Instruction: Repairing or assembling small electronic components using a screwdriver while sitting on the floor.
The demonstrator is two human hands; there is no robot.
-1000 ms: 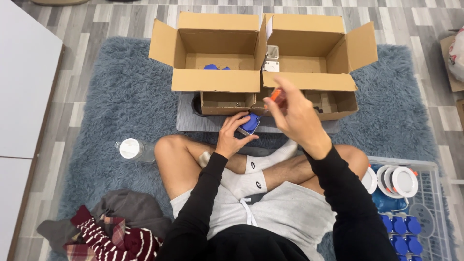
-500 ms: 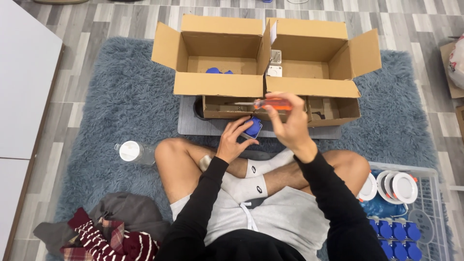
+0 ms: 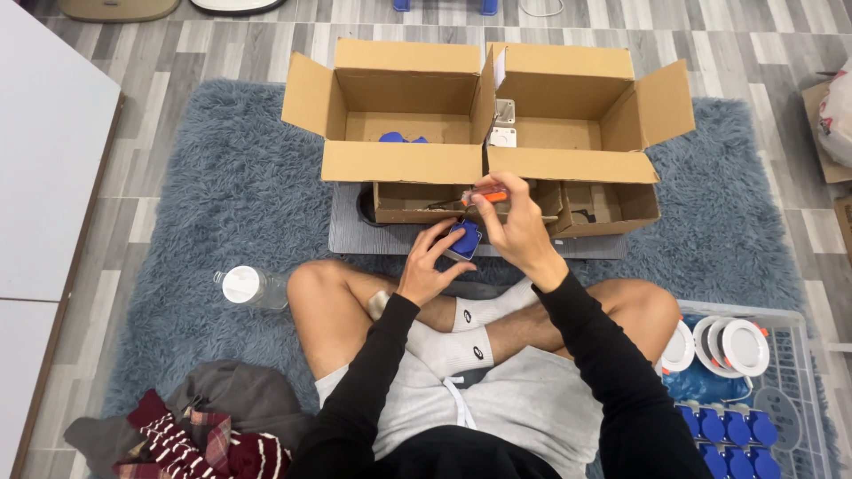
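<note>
At six o'clock the person sits cross-legged on a shaggy grey-blue rug (image 3: 177,213), so both hands can work low over the lap, close to the boxes. The left hand (image 3: 426,270) is curled shut around a small blue plastic block-shaped part (image 3: 465,239), thumb and fingers pinching its sides, apparently to steady it. It sits just above the knees at the centre of the view. The right hand (image 3: 515,232) is clamped on an orange-handled screwdriver (image 3: 484,197), whose dark shaft runs out toward nine o'clock, above the blue part rather than plainly touching it; whether the tip meets anything I cannot tell.

At four o'clock a white wire basket (image 3: 803,355) stands against the right knee, within easy reach. It holds round white disc-shaped lamps (image 3: 732,344) at its near-left end and rows of blue plastic parts (image 3: 723,426) like the held one. At eight o'clock a clear plastic bottle with a white cap (image 3: 248,286) lies on the rug, and a heap of dark and striped clothing (image 3: 204,430) lies at seven.

Just beyond the hands, a low open cardboard tray (image 3: 612,206) rests on a grey mat (image 3: 351,231); what it holds is unclear. Behind it at twelve o'clock, two open brown cardboard boxes stand side by side, touching: the left cardboard box (image 3: 404,115) holds a few blue pieces, the right cardboard box (image 3: 577,115) a small white boxy object (image 3: 503,135).
</note>
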